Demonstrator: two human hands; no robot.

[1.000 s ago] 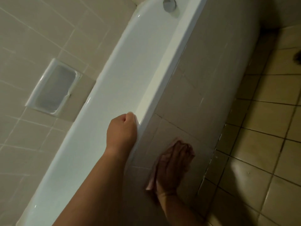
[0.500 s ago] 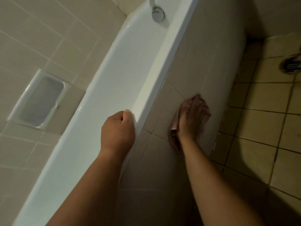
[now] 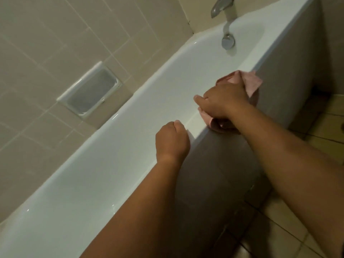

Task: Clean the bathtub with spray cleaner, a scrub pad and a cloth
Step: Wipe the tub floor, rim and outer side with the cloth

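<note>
The white bathtub (image 3: 119, 146) runs diagonally from lower left to upper right, its near rim (image 3: 219, 103) meeting a tiled side panel. My left hand (image 3: 172, 142) rests on that rim with its fingers curled over the edge. Further along the rim, my right hand (image 3: 226, 101) presses a pink cloth (image 3: 253, 81) onto the rim's top; the cloth sticks out beyond the fingers and below the wrist. No spray cleaner or scrub pad is in view.
A chrome spout (image 3: 218, 5) and overflow plate (image 3: 228, 41) sit at the tub's far end. A recessed white soap dish (image 3: 91, 90) is set in the tiled wall. The tiled floor (image 3: 320, 131) lies to the right of the tub panel.
My right hand has carried the pink cloth up from the tiled side panel onto the top of the tub rim. The left hand has stayed on the rim, and the view has tilted up.
</note>
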